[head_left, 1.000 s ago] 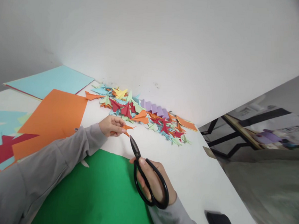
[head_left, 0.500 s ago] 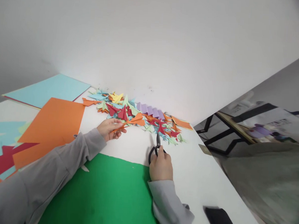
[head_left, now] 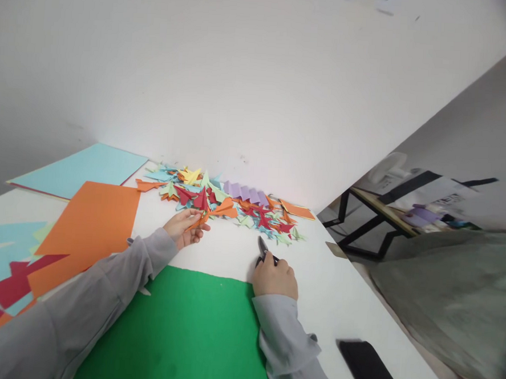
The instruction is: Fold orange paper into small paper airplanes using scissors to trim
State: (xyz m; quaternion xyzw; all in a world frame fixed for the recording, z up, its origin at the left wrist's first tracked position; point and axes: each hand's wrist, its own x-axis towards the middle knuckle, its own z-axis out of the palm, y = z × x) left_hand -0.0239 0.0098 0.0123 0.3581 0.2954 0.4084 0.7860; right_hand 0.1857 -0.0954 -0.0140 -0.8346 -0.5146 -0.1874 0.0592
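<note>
My left hand (head_left: 186, 228) pinches an orange folded paper piece (head_left: 224, 209), its pointed shape reaching toward a pile of small paper cutouts (head_left: 201, 196). In my right hand (head_left: 277, 277) is a pair of black scissors (head_left: 263, 247), low over the white table. The blades point away from me, toward the pile, and look closed; my fingers cover most of the handles. Below both hands lies a green sheet (head_left: 184, 328). The pile holds red, orange, yellow, green and blue pieces along the wall, with a purple pleated strip (head_left: 246, 193) on top.
Orange sheets (head_left: 92, 219) and red and blue scraps (head_left: 7, 289) lie at my left, behind them a light blue sheet stack (head_left: 82, 170). A black phone-like object (head_left: 370, 368) rests at the right. Beyond the table edge are a black-framed table (head_left: 371, 214) and a person's grey-green clothing (head_left: 447, 298).
The scissors have tipped from upright to lower and turned leftward in my right hand. My left hand still holds the orange piece. The camera view has shifted slightly.
</note>
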